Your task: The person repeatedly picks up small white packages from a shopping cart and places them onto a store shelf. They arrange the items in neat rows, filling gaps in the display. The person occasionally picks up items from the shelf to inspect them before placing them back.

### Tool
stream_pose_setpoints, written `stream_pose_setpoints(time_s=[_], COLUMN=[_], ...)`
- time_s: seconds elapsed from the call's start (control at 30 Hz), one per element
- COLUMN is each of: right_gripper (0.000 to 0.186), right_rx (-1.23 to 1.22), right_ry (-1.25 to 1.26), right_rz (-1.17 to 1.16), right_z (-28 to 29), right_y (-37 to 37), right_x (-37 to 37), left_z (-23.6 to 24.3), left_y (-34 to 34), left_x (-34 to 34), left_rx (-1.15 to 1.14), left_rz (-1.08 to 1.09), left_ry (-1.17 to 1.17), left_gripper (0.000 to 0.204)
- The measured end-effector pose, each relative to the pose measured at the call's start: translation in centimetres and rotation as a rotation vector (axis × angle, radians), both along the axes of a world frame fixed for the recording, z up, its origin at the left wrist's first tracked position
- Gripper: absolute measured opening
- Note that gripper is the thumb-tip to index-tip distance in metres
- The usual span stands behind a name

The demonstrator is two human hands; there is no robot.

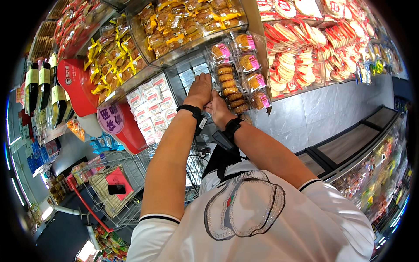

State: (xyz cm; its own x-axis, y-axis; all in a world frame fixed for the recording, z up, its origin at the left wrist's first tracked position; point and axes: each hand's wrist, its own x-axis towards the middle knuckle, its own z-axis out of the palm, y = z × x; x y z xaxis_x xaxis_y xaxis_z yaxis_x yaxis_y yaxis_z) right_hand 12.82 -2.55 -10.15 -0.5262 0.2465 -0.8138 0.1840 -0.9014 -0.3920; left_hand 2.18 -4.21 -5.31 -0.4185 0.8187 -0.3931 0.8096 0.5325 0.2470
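Observation:
Both my hands meet over a display compartment. My left hand (200, 89) lies back up, its fingers bent down beside silver-wrapped packs (187, 77); anything under them is hidden. Close against its right side, my right hand (219, 110) has its fingers curled in toward the left one, and what they grip, if anything, I cannot make out. Right of the hands are stacked round brown pastries (231, 90) in clear wrap. Beyond these runs a row of packs with pink labels (249, 62). White packs with round labels (152, 105) sit left of my left wrist.
Yellow-wrapped baked goods (174, 24) fill bins behind. Red-and-white packs of flat round biscuits (286, 65) line the right shelf. A wire shopping cart (135, 168) stands at lower left, with a phone (116, 189) on a pink item inside. A low dark-framed rack (349, 135) lies right.

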Motion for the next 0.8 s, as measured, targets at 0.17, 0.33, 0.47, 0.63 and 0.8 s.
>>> stream_pose_setpoints(time_s=[0.17, 0.33, 0.47, 0.63, 0.8], right_gripper=[0.051, 0.05, 0.055, 0.056, 0.057], right_rx=[-0.041, -0.038, -0.157, -0.06, 0.046], right_ry=[0.01, 0.034, -0.014, -0.181, -0.231], right_rz=[-0.097, -0.054, -0.105, -0.137, -0.058], right_z=[0.8, -3.3, -4.1, -2.9, -2.7], right_y=[0.0, -0.4, -0.5, -1.0, -1.2], right_x=[-0.4, -0.5, -1.0, -1.0, -1.2], left_z=[-0.8, -1.0, 0.3, 0.9, 0.6], left_y=[0.0, 0.3, -0.4, -1.3, -1.3], left_x=[-0.1, 0.1, -0.4, -1.6, -2.1], left_rx=[-0.003, -0.086, -0.128, -0.133, -0.197], left_rz=[0.007, 0.025, 0.066, 0.198, 0.219], left_ry=[0.002, 0.102, 0.014, -0.069, -0.166], left_gripper=[0.053, 0.058, 0.062, 0.053, 0.042])
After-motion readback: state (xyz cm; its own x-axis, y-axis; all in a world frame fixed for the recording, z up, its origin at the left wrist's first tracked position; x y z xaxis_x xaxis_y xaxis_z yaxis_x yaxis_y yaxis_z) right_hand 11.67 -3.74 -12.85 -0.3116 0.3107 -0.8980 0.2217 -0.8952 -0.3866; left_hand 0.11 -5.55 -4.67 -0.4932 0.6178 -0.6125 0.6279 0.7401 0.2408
